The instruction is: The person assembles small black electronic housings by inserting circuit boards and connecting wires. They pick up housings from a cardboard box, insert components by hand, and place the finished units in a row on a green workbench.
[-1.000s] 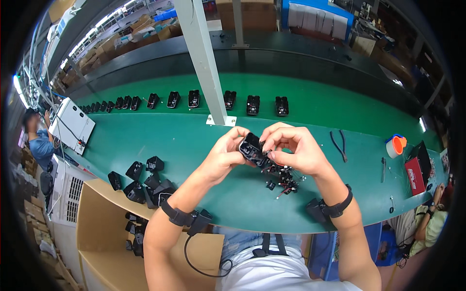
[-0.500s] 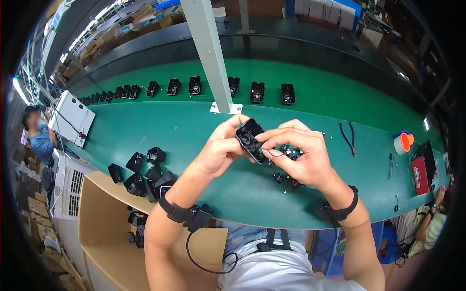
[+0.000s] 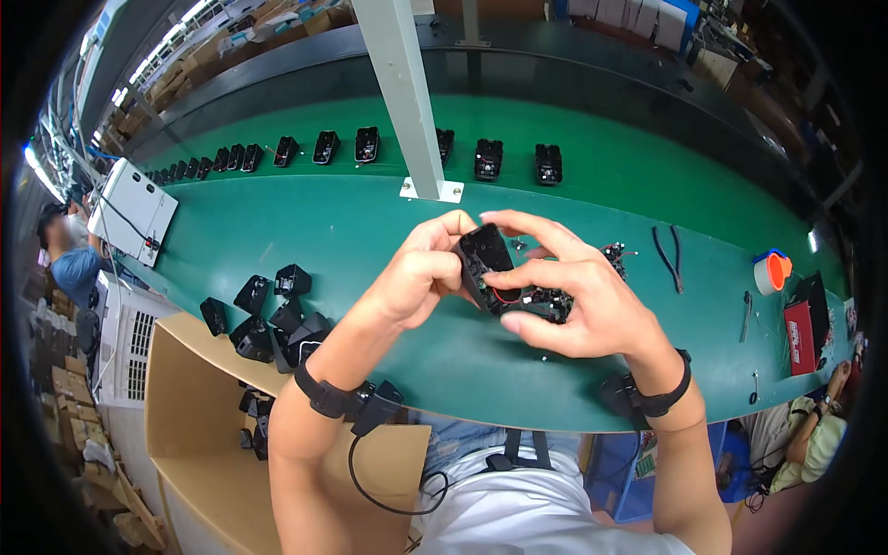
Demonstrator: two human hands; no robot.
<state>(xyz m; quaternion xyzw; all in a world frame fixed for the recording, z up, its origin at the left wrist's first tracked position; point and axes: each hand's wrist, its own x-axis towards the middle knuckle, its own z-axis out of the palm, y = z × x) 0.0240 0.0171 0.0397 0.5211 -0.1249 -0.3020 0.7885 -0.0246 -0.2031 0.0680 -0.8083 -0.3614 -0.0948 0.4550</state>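
Small black plastic casing (image 3: 487, 254) with red wire, above green surface (image 3: 305, 231): pinched by left hand (image 3: 421, 273) fingers, right hand (image 3: 578, 296) fingers. Judged light, stiff; wire fragile; best held by edges.

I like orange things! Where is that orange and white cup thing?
In the head view the orange and white cup sits far to the person's right on the green table, between the black pliers and a red and black box.
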